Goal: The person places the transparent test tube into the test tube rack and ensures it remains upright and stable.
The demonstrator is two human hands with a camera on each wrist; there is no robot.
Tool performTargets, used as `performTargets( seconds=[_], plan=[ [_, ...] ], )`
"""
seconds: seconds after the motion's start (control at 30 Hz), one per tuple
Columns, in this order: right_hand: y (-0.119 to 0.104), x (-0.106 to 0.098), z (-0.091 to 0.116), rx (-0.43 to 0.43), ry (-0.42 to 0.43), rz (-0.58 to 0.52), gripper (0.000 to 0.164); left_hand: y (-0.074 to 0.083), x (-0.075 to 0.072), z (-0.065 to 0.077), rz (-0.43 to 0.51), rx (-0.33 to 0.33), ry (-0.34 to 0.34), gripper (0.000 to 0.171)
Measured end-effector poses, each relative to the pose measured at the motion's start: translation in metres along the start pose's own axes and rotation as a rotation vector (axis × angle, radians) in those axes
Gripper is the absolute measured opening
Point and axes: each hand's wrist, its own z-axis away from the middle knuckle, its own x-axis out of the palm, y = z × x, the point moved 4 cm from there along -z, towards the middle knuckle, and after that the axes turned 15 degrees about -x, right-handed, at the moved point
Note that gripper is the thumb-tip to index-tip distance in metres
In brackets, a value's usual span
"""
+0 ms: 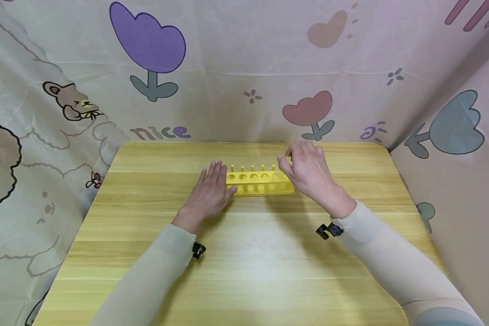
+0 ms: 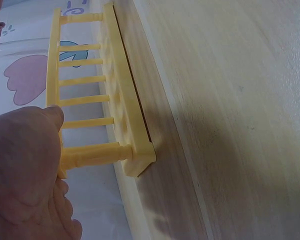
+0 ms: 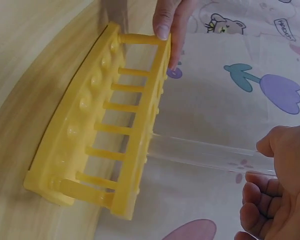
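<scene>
A yellow plastic test tube rack [image 1: 261,188] stands on the wooden table, with a row of round holes in its top and several pegs along the back. My left hand [image 1: 212,190] rests against its left end, fingers straight and thumb touching the front top edge. Above the rack's right part, my right hand [image 1: 309,170] pinches a clear test tube [image 3: 205,152] between thumb and curled fingers. In the right wrist view the tube's lower end is right at the rack's top plate [image 3: 135,155]; the head view mostly hides the tube.
The wooden table [image 1: 261,262] extends toward me and to both sides of the rack. A printed curtain [image 1: 228,54] with flowers and cartoon animals hangs behind the table and along its sides. Small black clips [image 1: 329,231] sit at both sleeve cuffs.
</scene>
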Motion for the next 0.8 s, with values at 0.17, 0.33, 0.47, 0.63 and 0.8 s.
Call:
performTargets(
  seconds=[0.17, 0.33, 0.47, 0.63, 0.8],
  plan=[
    [0.000, 0.006, 0.002, 0.010, -0.031, -0.007, 0.030, 0.000, 0.000, 0.000, -0.004, 0.001, 0.001, 0.080],
    [0.001, 0.011, 0.004, 0.031, -0.064, -0.015, 0.032, -0.001, 0.000, 0.001, -0.008, 0.012, 0.016, 0.080],
    [0.002, 0.016, 0.005, 0.045, -0.083, -0.024, 0.034, 0.000, 0.000, 0.001, -0.006, 0.016, 0.023, 0.080],
    [0.002, 0.022, 0.007, 0.052, -0.109, -0.024, 0.034, 0.000, 0.000, 0.001, -0.002, 0.019, 0.029, 0.080],
    [0.004, 0.029, 0.010, 0.040, -0.117, -0.017, 0.034, 0.000, 0.000, 0.002, 0.002, 0.017, 0.018, 0.080]
  ],
)
